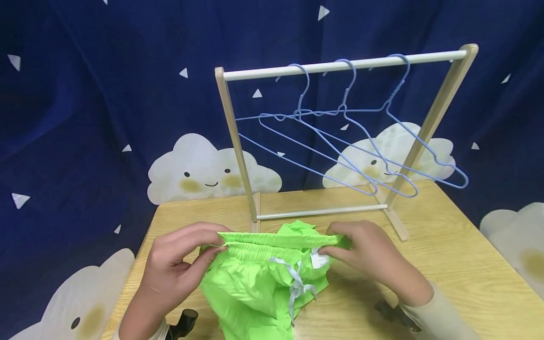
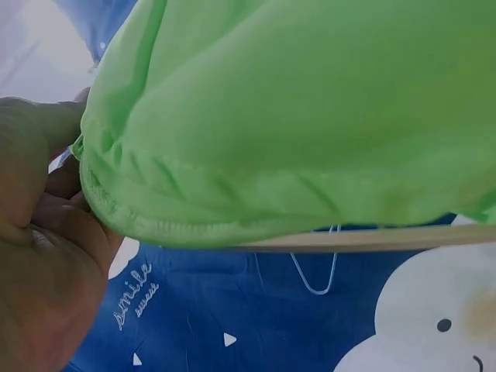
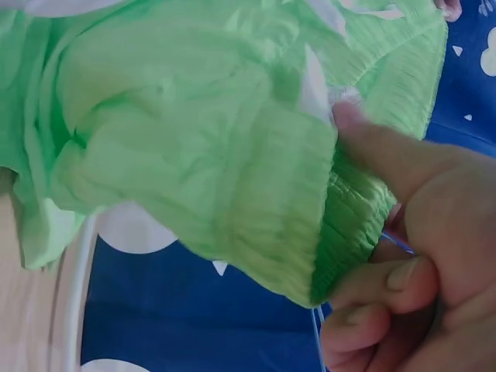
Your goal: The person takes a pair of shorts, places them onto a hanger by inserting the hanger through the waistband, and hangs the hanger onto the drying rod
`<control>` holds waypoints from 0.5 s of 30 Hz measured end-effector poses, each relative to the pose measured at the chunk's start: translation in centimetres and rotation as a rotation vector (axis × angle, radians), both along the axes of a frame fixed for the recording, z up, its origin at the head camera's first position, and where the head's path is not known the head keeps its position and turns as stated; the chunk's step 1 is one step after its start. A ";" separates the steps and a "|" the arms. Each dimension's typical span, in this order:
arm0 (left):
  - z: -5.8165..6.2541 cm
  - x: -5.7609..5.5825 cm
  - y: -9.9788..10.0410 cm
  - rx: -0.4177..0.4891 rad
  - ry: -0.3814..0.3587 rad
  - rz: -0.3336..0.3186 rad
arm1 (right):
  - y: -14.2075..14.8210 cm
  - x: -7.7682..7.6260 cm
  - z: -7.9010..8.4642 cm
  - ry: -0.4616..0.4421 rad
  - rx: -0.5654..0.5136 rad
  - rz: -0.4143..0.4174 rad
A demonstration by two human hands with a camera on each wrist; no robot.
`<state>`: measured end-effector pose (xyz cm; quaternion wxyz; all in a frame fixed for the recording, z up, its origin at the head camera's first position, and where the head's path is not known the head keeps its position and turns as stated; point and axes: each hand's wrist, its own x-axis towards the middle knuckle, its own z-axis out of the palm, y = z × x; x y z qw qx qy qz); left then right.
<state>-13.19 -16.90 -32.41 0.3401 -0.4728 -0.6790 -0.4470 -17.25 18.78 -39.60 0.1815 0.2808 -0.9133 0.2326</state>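
Bright green shorts (image 1: 250,278) hang between the two hands, their gathered elastic waistband at the top. A pale drawstring (image 1: 296,285) is tied in a bow at the front, and a white label (image 1: 318,259) shows inside the waist. The left hand (image 1: 180,264) pinches the left end of the waistband between thumb and fingers. At the other end, the right hand (image 1: 367,252) grips the band, its thumb beside the label. In the right wrist view the waist opening gapes near the right hand (image 3: 418,240). Green cloth (image 2: 271,116) fills much of the left wrist view.
Behind the shorts stands a wooden rack (image 1: 235,141) with a white top rail (image 1: 327,67). Three blue wire hangers hang from it, among them a right-hand hanger (image 1: 425,141). The rack rests on a wooden table (image 1: 450,264) before a dark blue curtain (image 1: 106,94) with clouds.
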 end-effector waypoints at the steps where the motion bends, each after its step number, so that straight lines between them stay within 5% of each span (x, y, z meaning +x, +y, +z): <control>1: 0.0 0.0 -0.1 0.006 -0.004 0.002 | 0.1 0.0 0.1 -0.006 -0.001 -0.021; 15: -0.5 -1.0 -1.6 0.022 -0.021 0.058 | 1.9 0.0 1.4 -0.050 0.069 -0.238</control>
